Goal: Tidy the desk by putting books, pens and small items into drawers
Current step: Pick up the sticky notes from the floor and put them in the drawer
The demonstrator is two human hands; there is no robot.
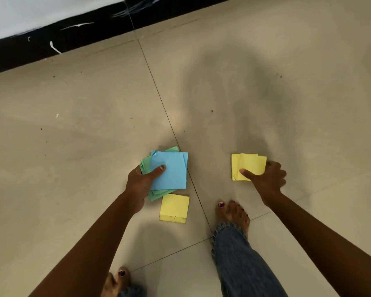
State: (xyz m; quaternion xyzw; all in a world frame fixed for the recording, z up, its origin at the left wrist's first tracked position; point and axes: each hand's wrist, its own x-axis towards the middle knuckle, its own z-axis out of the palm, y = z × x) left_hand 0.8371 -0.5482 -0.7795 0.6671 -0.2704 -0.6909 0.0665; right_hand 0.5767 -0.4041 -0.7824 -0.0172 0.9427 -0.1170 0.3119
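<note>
Bare forearms, no sleeves; left hand (pixel 140 181) with a pale green-painted thumbnail, right hand (pixel 268 179) unadorned. Bare feet (pixel 234 213) (toenails painted dark plum). Blue jeans (pixel 240 264), hems frayed.

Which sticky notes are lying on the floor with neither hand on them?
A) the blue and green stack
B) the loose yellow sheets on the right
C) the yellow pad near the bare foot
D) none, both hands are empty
C: the yellow pad lies alone on the floor tile, while the left hand grips the blue and green stack and the right hand pinches the loose yellow sheets.
</note>
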